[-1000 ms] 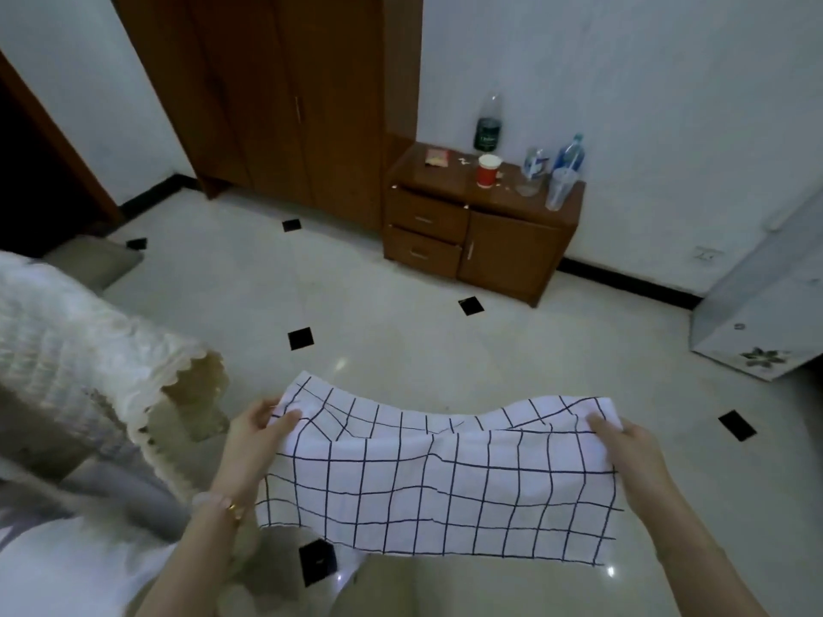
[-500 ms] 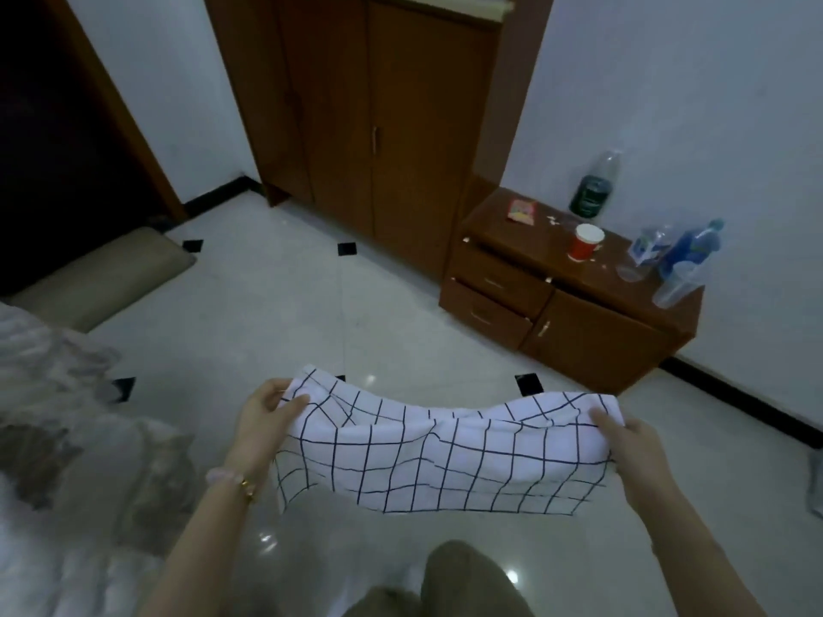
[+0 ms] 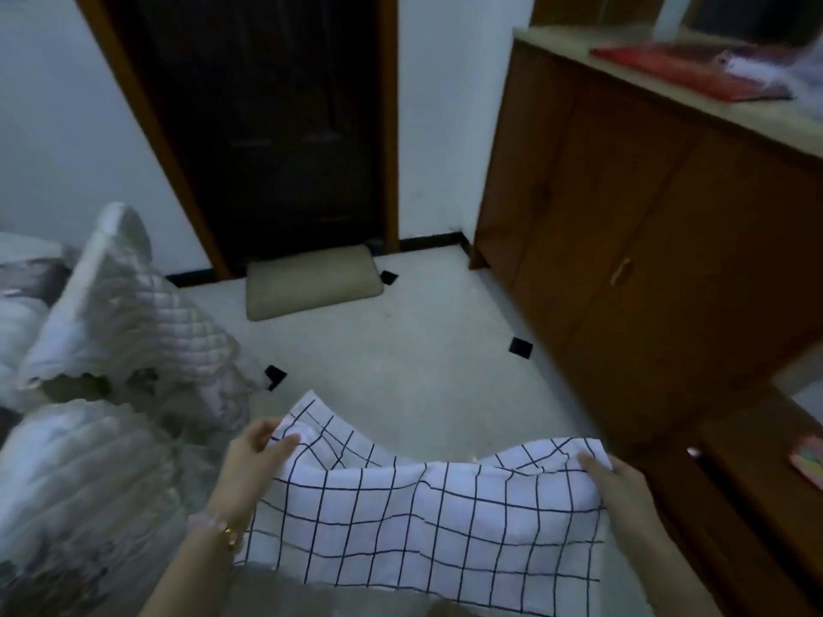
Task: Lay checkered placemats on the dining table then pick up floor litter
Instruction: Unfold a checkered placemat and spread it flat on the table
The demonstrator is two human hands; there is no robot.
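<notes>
A white placemat with a black grid (image 3: 423, 518) hangs spread in front of me, low in the head view. My left hand (image 3: 254, 460) pinches its upper left corner, and my right hand (image 3: 619, 487) grips its upper right corner. The cloth sags in the middle between the two hands. No dining table is in sight.
A tall wooden cabinet (image 3: 623, 242) stands at the right, with red items on top. A dark doorway (image 3: 276, 126) is straight ahead, a beige cushion (image 3: 311, 282) on the floor before it. Quilted white bedding (image 3: 111, 394) fills the left. The pale floor has small black tiles.
The view has swung left: the low drawer unit with bottles has left the frame, and the doorway and cushion now sit ahead. Both hands keep the same hold on the placemat.
</notes>
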